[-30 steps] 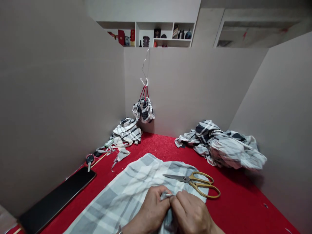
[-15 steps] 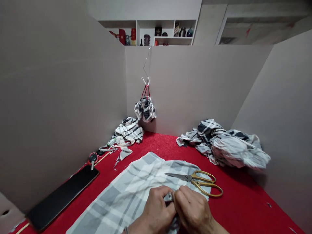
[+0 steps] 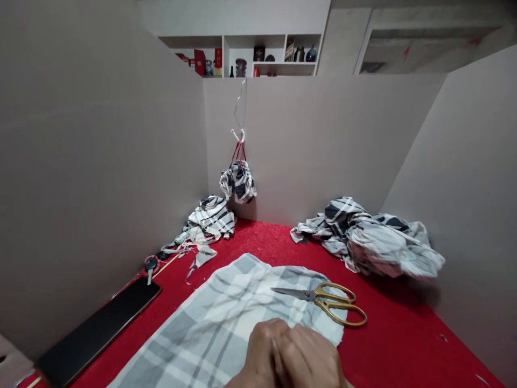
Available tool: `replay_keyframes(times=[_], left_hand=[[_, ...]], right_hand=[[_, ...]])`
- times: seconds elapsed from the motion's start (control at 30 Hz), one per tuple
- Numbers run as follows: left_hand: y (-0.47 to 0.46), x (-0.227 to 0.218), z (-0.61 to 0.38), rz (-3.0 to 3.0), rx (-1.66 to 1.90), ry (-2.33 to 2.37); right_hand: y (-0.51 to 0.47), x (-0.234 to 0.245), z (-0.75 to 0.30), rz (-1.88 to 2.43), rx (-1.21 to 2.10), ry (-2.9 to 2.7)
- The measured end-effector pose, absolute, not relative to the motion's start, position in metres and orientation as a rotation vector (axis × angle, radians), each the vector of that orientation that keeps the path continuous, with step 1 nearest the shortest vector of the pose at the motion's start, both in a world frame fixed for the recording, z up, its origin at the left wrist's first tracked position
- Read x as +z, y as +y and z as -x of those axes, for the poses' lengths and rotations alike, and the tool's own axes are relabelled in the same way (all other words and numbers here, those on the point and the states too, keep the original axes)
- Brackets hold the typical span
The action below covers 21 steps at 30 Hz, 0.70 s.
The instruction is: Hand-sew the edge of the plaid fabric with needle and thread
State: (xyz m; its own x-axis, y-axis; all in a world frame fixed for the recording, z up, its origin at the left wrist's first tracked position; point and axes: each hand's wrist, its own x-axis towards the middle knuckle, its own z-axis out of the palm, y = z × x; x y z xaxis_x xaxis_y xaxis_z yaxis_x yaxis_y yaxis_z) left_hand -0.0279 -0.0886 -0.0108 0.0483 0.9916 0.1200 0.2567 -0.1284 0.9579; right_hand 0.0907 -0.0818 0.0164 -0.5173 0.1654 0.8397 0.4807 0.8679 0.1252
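My left hand (image 3: 262, 350) and my right hand (image 3: 309, 358) are pressed together at the bottom middle, both with fingers closed. The bunched grey-and-white cloth seen between them a moment before is now hidden by my knuckles. Beneath and beyond the hands lies a flat piece of grey-and-white plaid fabric (image 3: 202, 328), spread over the red table cover. On its right part rest scissors (image 3: 310, 295) with gold handles, blades pointing left and handles reaching over the red surface.
A crumpled plaid cloth pile (image 3: 375, 242) lies at the back right. Plaid scraps (image 3: 212, 215) sit at the back left below a hanging plaid bundle (image 3: 239, 182). A black phone (image 3: 99, 331) and a key (image 3: 150, 265) lie along the left partition (image 3: 121, 178).
Both hands have moved slightly lower and turned inward, knuckles up, covering the cloth between them. The view has shifted a little; the scissors and spread fabric stay put.
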Motion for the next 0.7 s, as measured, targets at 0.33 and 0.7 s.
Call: replay_keyframes(times=[0.33,0.7], left_hand=[[-0.083,0.006,0.034,-1.464,0.98,1.272],[-0.077,0.002,0.034,-1.409,0.971,1.302]], right_hand=[[-0.08,0.052,-0.104,0.747,1.719,-1.474],[-0.05,0.045,-0.118,0.852,1.911,-0.969]])
